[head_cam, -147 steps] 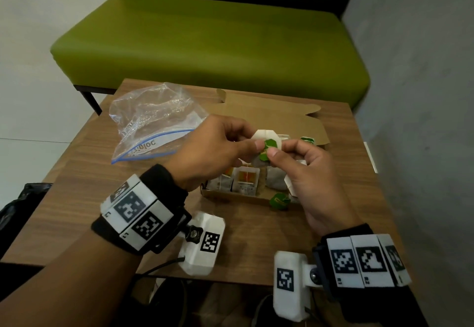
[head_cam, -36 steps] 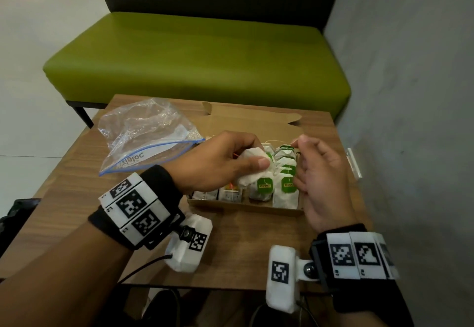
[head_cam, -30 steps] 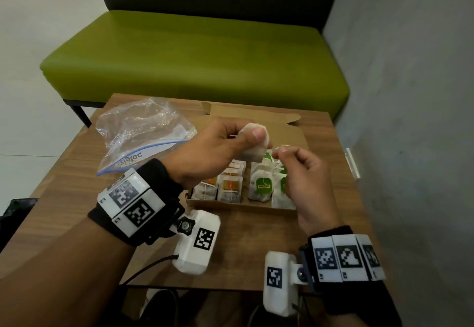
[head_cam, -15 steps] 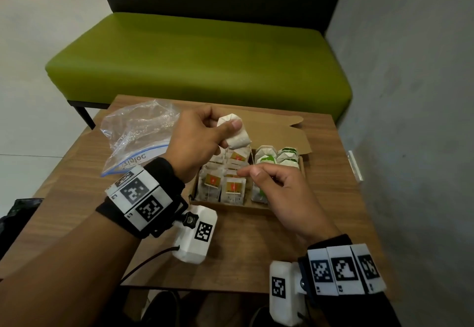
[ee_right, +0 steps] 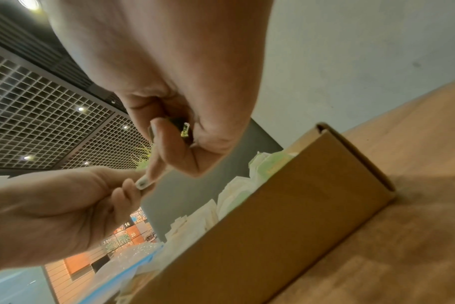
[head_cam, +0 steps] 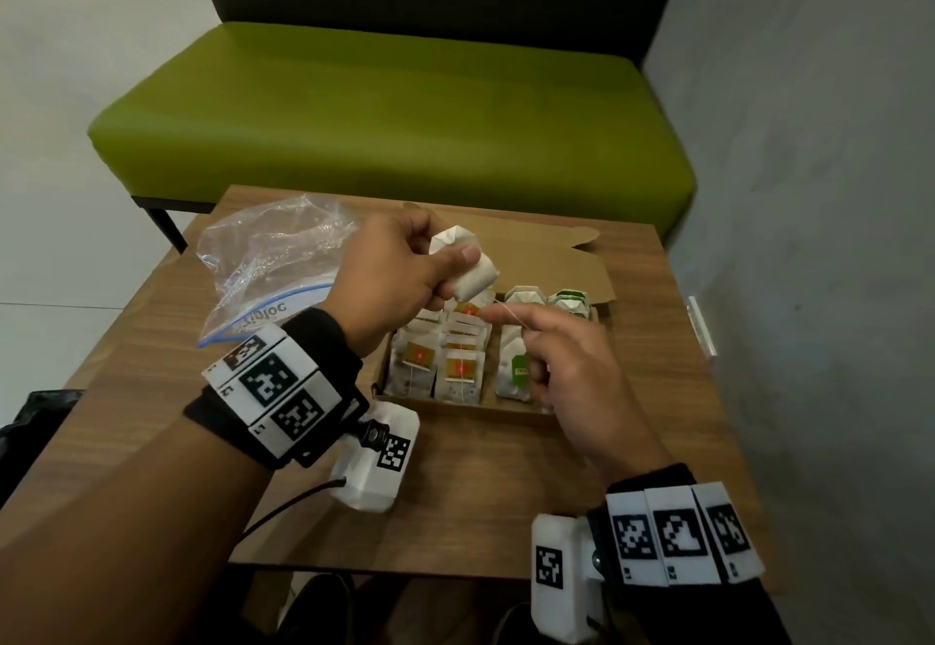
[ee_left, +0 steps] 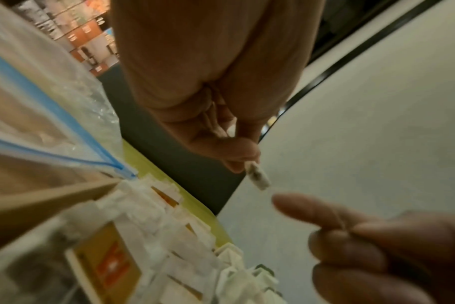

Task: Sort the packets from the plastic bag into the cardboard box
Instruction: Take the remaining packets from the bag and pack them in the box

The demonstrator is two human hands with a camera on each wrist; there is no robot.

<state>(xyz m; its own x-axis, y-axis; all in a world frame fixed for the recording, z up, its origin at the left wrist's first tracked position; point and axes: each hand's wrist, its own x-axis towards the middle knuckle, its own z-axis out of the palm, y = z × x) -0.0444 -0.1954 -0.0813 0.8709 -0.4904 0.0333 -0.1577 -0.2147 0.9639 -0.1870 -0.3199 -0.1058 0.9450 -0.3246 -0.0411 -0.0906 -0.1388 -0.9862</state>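
My left hand (head_cam: 452, 259) pinches a white tea packet (head_cam: 468, 274) above the far left of the open cardboard box (head_cam: 458, 410). A thin string (head_cam: 498, 309) runs from it over my right index finger. My right hand (head_cam: 528, 358) hovers over the box's right rows, its curled fingers pinching the packet's green tag (ee_right: 185, 130). The left wrist view shows the packet (ee_left: 257, 178) edge-on. Orange-tagged packets (head_cam: 440, 366) fill the box's left rows and green-tagged ones (head_cam: 569, 301) its right rows. The clear plastic bag (head_cam: 273, 259) lies crumpled to the box's left.
The box and bag sit on a small wooden table (head_cam: 657, 391). The box lid (head_cam: 546, 259) lies folded back towards a green bench (head_cam: 394, 123). A grey wall (head_cam: 809, 239) runs close along the table's right side.
My left hand has lifted the white packet from the box's right rows up and to the left. My right hand drew away with the tag, and the string now stretches between the hands.
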